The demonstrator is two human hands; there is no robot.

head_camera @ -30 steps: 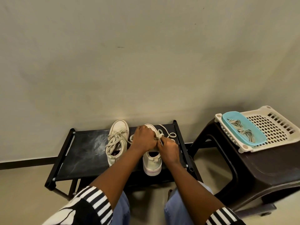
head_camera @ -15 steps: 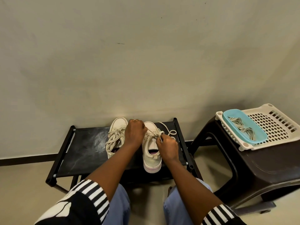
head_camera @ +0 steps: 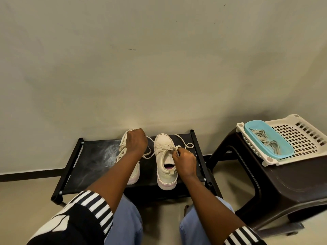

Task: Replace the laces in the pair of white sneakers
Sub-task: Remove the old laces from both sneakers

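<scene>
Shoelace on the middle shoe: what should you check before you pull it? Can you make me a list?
1. Left hand grips the lace: ok, it runs out of the fist.
2. Right hand pinches the lace at the right sneaker eyelets: ok.
3. Right sneaker stands flat on the black rack: ok.
4. Lace free of knots: cannot tell; part of it lies looped beside the sneaker.
5. Other laces lie in the blue tray: ok.
6. Left sneaker unlaced: not ok, it is laced.
</scene>
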